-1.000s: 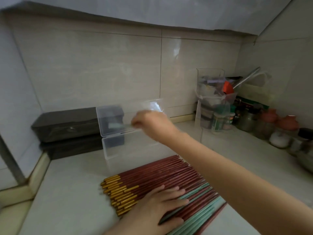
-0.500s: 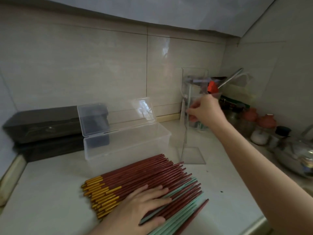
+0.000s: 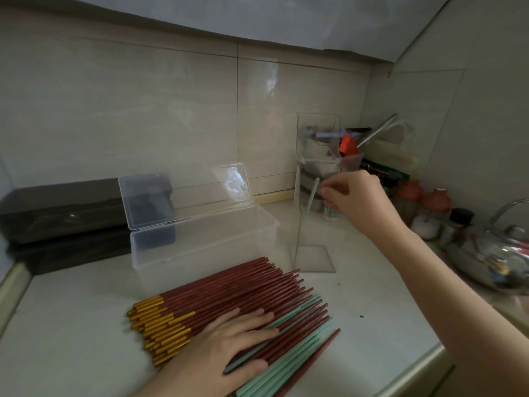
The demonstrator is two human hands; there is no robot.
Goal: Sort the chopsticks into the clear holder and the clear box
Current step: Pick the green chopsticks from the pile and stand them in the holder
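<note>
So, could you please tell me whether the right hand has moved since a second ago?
Yes: the right hand went rightwards, from the clear box lid to the clear holder.

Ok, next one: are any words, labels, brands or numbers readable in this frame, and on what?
No text in this frame can be read.
On the packet with a red and green band behind the clear holder, any print is too blurred to read.
On the red-lidded jars, no label is legible.
On the clear box, black case and chopsticks, no markings are visible.
</note>
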